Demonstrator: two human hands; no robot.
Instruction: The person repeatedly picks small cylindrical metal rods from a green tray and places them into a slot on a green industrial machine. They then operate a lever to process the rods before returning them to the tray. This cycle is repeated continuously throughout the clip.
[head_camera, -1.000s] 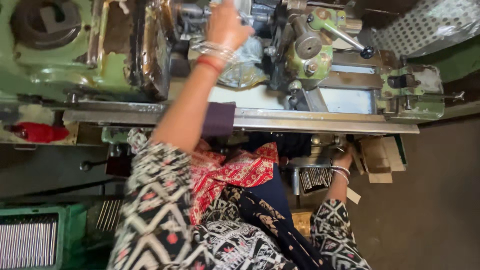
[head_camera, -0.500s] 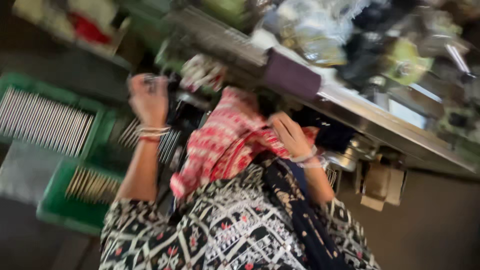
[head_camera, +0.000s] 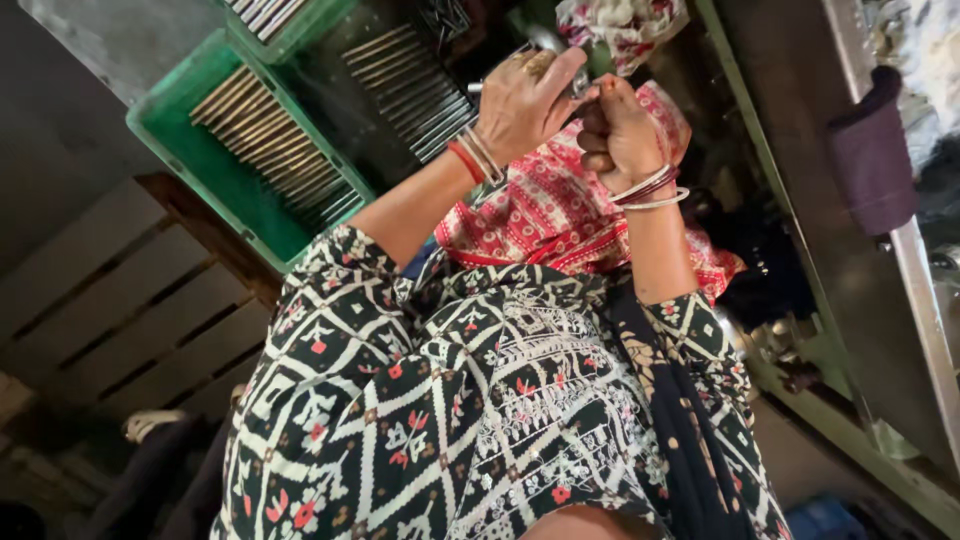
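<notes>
My left hand (head_camera: 525, 100), with red and silver bangles at the wrist, is closed around a short shiny metal rod (head_camera: 543, 42). The rod's ends show above the fingers and beside the palm. My right hand (head_camera: 615, 130), wearing silver and maroon bangles, is curled into a fist pressed against the left hand; what it holds is hidden. Both hands hover over a red patterned cloth (head_camera: 560, 210) on my lap. A flowered rag (head_camera: 625, 20) lies just beyond the hands.
Green plastic crates (head_camera: 190, 130) filled with rows of several metal rods (head_camera: 270, 145) stand to the left, with more rods (head_camera: 415, 85) in a dark tray. A wooden pallet (head_camera: 120, 310) lies lower left. The machine's metal bed edge (head_camera: 900, 300) with a purple cloth (head_camera: 870, 150) runs along the right.
My left hand has come down from the machine, passed the crates and met my right hand over the lap. The view has swung from the machine down to the crates and my lap.
</notes>
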